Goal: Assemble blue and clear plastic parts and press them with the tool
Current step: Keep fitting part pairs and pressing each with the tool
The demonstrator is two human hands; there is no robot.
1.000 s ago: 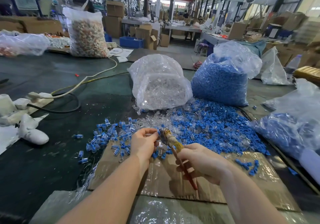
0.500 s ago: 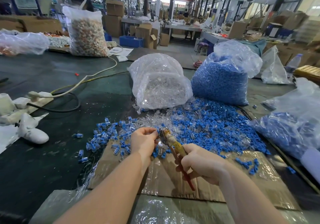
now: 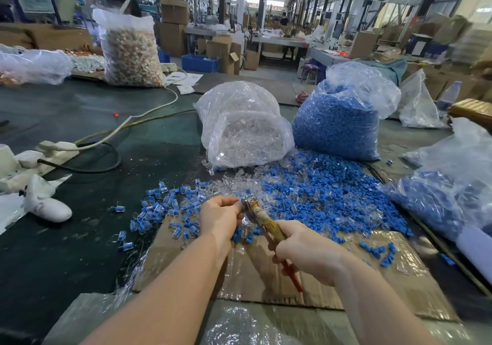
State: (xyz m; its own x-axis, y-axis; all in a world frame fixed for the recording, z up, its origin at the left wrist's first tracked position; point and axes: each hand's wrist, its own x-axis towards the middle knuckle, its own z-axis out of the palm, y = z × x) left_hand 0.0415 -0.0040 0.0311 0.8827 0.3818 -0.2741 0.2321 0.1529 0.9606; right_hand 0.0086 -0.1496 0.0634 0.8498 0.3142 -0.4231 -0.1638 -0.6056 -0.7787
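Observation:
My right hand grips the handles of a pliers-like tool with yellowed, taped grips and a red handle end. Its metal jaws point up-left toward my left hand, which pinches a small plastic part at the jaws; the part itself is mostly hidden by my fingers. A heap of loose blue parts mixed with clear parts lies just beyond my hands. To the left of my hands lies a scatter of joined blue-and-clear pieces.
A bag of clear parts and a bag of blue parts stand behind the heap. Another blue-filled bag lies at right. Cardboard covers the dark table under my hands. Cables and white objects lie at left.
The tool's jaws and my left hand stay pressed together. My right hand has slid slightly up the handles; little else has moved.

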